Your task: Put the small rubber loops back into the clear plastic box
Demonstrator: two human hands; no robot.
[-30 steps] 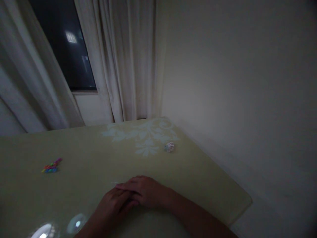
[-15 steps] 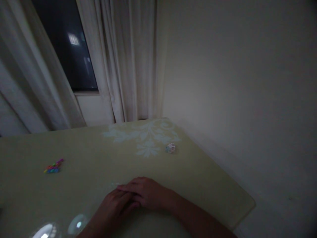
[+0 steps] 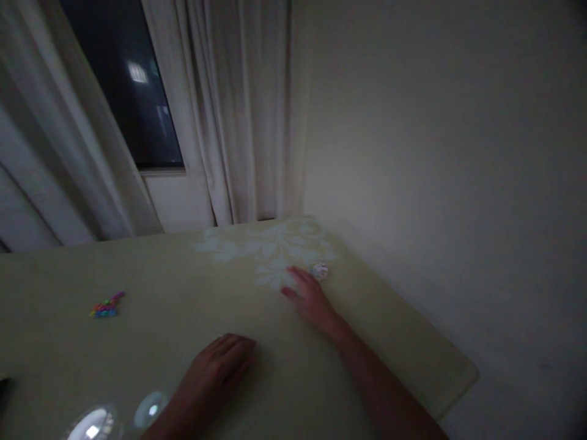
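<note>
My right hand (image 3: 309, 299) reaches out over the table with thumb and fingers apart and holds nothing. Just beyond its fingers lies a small whitish, patterned bundle (image 3: 320, 271), perhaps clear wrapping; its contents are too blurred to name. Lower down, my left hand (image 3: 220, 365) rests on the tabletop, palm down, fingers loosely extended and bent a little, with nothing seen in it. A small pile of bright multicoloured pieces (image 3: 107, 305) sits apart from both hands, at the left.
The pale table (image 3: 183, 293) has a white floral pattern (image 3: 275, 244) near its far corner. Two shiny, clear round objects (image 3: 150, 408) stand beside my left forearm. A dark object (image 3: 3, 391) shows at the left edge. Curtains (image 3: 247, 110) and a wall (image 3: 413, 153) bound the table.
My right hand has left the top of my left hand and moved forward and right, close to the whitish bundle. My left hand stays in nearly the same place.
</note>
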